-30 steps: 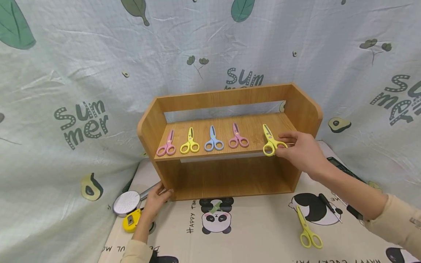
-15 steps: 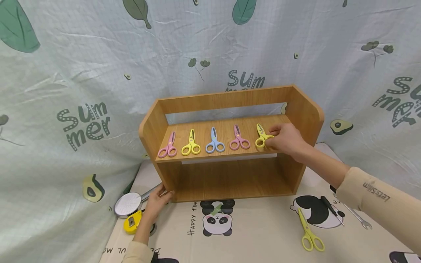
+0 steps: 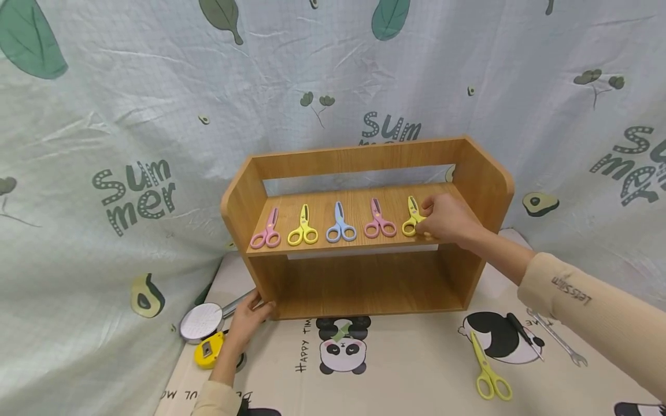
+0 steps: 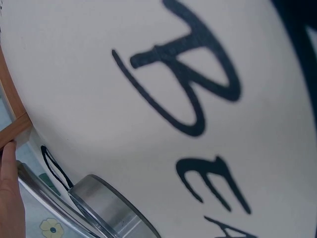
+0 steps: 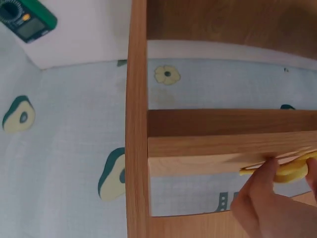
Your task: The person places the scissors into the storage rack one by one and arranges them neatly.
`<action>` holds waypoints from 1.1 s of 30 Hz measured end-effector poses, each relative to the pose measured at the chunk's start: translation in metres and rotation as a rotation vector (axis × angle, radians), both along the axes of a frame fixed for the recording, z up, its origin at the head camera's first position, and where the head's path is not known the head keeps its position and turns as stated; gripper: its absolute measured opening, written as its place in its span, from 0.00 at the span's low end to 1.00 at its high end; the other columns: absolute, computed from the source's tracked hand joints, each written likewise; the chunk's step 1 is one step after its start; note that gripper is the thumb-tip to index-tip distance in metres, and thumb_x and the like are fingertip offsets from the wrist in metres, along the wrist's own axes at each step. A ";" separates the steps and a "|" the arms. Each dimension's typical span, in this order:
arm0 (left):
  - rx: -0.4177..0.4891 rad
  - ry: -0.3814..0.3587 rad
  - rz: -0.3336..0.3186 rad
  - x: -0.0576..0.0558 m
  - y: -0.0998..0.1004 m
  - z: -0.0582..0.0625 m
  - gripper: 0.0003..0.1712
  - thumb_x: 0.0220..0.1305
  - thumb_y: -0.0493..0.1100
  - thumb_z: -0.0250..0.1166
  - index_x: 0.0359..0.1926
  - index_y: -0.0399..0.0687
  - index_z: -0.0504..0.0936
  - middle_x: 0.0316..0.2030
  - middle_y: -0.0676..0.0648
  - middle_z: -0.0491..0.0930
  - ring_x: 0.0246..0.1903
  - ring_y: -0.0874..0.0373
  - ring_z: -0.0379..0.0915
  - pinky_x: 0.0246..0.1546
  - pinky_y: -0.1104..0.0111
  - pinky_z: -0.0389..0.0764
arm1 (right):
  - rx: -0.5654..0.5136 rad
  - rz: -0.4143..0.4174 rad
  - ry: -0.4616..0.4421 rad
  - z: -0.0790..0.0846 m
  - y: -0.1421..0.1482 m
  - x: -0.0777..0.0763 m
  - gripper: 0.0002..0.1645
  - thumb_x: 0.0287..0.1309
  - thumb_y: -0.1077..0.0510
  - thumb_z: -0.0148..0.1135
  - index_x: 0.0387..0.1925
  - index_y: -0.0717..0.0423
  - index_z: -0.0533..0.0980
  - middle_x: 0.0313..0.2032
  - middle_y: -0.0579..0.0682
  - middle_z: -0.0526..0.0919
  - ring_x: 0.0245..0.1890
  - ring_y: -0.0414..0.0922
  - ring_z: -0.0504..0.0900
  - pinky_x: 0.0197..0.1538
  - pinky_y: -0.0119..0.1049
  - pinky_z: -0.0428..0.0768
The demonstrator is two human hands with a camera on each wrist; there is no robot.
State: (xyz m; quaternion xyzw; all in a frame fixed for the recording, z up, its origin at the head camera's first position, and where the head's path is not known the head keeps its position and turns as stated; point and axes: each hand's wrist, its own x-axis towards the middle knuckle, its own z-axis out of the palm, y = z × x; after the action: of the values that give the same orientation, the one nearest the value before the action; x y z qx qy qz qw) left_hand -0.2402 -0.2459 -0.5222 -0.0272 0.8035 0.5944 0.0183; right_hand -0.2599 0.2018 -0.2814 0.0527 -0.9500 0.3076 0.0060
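Note:
A wooden two-tier shelf (image 3: pixel 359 283) stands on the table. Along its upper board lie pink scissors (image 3: pixel 268 231), yellow scissors (image 3: pixel 303 229), blue scissors (image 3: pixel 340 226) and more pink scissors (image 3: pixel 378 222), blades pointing back. At the row's right end, my right hand (image 3: pixel 448 219) pinches another pair of yellow scissors (image 3: pixel 413 216) by a handle loop, close over the board; the right wrist view shows thumb and finger around the yellow handle (image 5: pixel 292 172). My left hand (image 3: pixel 248 319) touches the shelf's lower left corner, its fingers lying along the outer side.
Yellow scissors (image 3: pixel 488 374) lie on the table at right, near a screwdriver (image 3: pixel 522 332) and a wrench (image 3: pixel 564 342). A round white-topped metal pan (image 3: pixel 200 322) and a yellow tape measure (image 3: pixel 208 350) lie at left. A green multimeter (image 5: pixel 28 20) shows in the right wrist view.
My right hand has moved left and slightly back, bringing the yellow scissors from the board's front right into the row beside the pink pair. The left hand stays at the corner.

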 end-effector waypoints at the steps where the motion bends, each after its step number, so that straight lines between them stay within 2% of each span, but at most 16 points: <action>1: -0.004 0.001 0.001 0.000 0.000 0.000 0.43 0.73 0.38 0.63 0.82 0.42 0.53 0.80 0.34 0.56 0.77 0.35 0.58 0.70 0.45 0.75 | 0.010 0.004 -0.003 0.001 -0.001 0.000 0.35 0.55 0.61 0.68 0.63 0.74 0.73 0.53 0.67 0.81 0.47 0.55 0.76 0.47 0.40 0.77; 6: -0.023 -0.006 0.013 -0.001 0.000 -0.001 0.43 0.73 0.39 0.63 0.82 0.42 0.53 0.79 0.34 0.57 0.77 0.34 0.58 0.69 0.45 0.76 | 0.060 0.033 -0.014 0.006 -0.003 -0.002 0.35 0.56 0.62 0.69 0.63 0.74 0.73 0.50 0.66 0.80 0.45 0.57 0.76 0.40 0.38 0.75; 10: -0.021 -0.010 0.010 -0.001 0.000 -0.001 0.43 0.73 0.40 0.63 0.82 0.43 0.54 0.79 0.34 0.57 0.77 0.35 0.58 0.70 0.45 0.76 | 0.082 0.054 -0.018 0.009 -0.003 -0.004 0.35 0.55 0.63 0.69 0.63 0.75 0.72 0.51 0.67 0.80 0.44 0.56 0.76 0.40 0.37 0.75; 11: -0.024 -0.008 0.006 -0.001 -0.001 -0.001 0.43 0.73 0.40 0.63 0.82 0.42 0.53 0.79 0.34 0.57 0.77 0.35 0.58 0.69 0.45 0.76 | 0.086 0.057 -0.020 0.009 -0.003 -0.004 0.32 0.55 0.63 0.69 0.60 0.75 0.74 0.48 0.66 0.80 0.43 0.55 0.75 0.39 0.36 0.74; 14: -0.019 -0.009 0.006 0.000 -0.001 -0.001 0.43 0.73 0.40 0.64 0.82 0.42 0.53 0.79 0.33 0.57 0.77 0.35 0.57 0.70 0.45 0.76 | 0.106 0.061 -0.017 0.010 -0.003 -0.007 0.19 0.52 0.64 0.69 0.45 0.71 0.77 0.34 0.58 0.75 0.34 0.50 0.73 0.33 0.34 0.69; 17: -0.023 -0.008 0.006 0.000 -0.001 -0.001 0.44 0.73 0.41 0.64 0.82 0.41 0.53 0.79 0.33 0.57 0.77 0.34 0.57 0.69 0.45 0.76 | 0.116 0.054 -0.027 0.011 -0.004 -0.009 0.14 0.50 0.65 0.70 0.38 0.67 0.76 0.29 0.52 0.68 0.30 0.48 0.70 0.30 0.34 0.66; 20: -0.028 -0.009 0.006 0.000 -0.001 0.000 0.44 0.73 0.41 0.64 0.82 0.42 0.54 0.79 0.33 0.57 0.77 0.34 0.58 0.69 0.45 0.77 | 0.126 0.053 -0.042 0.012 -0.005 -0.009 0.22 0.50 0.64 0.70 0.47 0.70 0.78 0.35 0.57 0.74 0.35 0.51 0.73 0.33 0.34 0.70; 23: -0.032 -0.012 0.007 -0.001 -0.001 -0.001 0.44 0.73 0.42 0.64 0.82 0.42 0.53 0.79 0.33 0.57 0.77 0.34 0.58 0.69 0.45 0.77 | 0.138 0.062 -0.051 0.012 -0.005 -0.008 0.32 0.51 0.63 0.71 0.58 0.74 0.75 0.44 0.62 0.77 0.40 0.53 0.75 0.37 0.35 0.73; 32: -0.024 -0.012 0.007 0.000 0.000 -0.001 0.44 0.73 0.41 0.64 0.82 0.42 0.52 0.79 0.32 0.57 0.77 0.34 0.59 0.69 0.45 0.76 | 0.128 0.075 -0.055 0.013 -0.006 -0.007 0.36 0.51 0.63 0.72 0.61 0.75 0.73 0.44 0.61 0.76 0.41 0.53 0.74 0.38 0.35 0.73; 33: -0.023 -0.012 0.008 0.000 0.000 0.000 0.44 0.73 0.41 0.64 0.82 0.42 0.53 0.79 0.32 0.57 0.76 0.34 0.60 0.69 0.45 0.76 | 0.130 0.079 -0.056 0.013 -0.005 -0.007 0.35 0.50 0.63 0.73 0.60 0.74 0.74 0.41 0.60 0.76 0.39 0.53 0.74 0.36 0.35 0.73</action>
State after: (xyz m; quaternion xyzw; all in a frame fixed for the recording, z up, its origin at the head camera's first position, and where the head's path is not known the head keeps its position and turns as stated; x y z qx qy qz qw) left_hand -0.2404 -0.2463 -0.5225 -0.0345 0.8101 0.5850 0.0205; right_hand -0.2669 0.1967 -0.2680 0.0818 -0.9650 0.2464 -0.0360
